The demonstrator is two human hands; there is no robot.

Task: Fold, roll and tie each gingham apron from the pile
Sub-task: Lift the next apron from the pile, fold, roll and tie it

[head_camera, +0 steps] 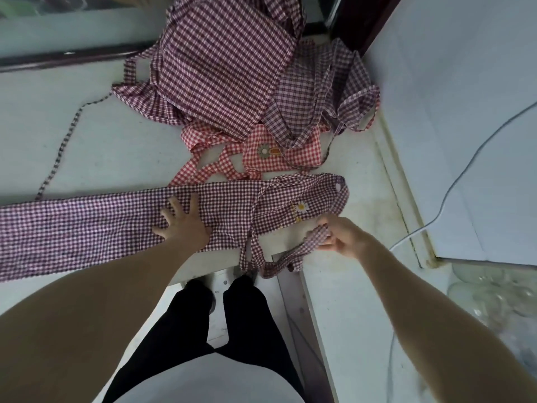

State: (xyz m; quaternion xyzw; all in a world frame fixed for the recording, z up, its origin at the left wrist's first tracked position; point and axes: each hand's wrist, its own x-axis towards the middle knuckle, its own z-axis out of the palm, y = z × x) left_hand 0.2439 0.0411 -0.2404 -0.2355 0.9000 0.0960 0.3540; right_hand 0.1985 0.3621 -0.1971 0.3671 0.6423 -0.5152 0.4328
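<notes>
A dark purple gingham apron (87, 225) lies folded into a long strip across the white counter (43, 135), its daisy-patched bib end at the right. My left hand (181, 223) presses flat on the strip near its middle, fingers spread. My right hand (340, 235) pinches one of the apron's ties (293, 254), which trails over the counter's front edge. Behind lies the pile: a large maroon gingham apron (220, 65), a lighter purple one (319, 91) and a red gingham one (279, 155) with a flower patch.
A thin loose tie (62, 144) snakes over the counter at left. A white cable (453, 181) runs along the raised white surface at right. Clear plastic wrap (494, 292) lies at lower right. My legs stand in the gap below the counter edge.
</notes>
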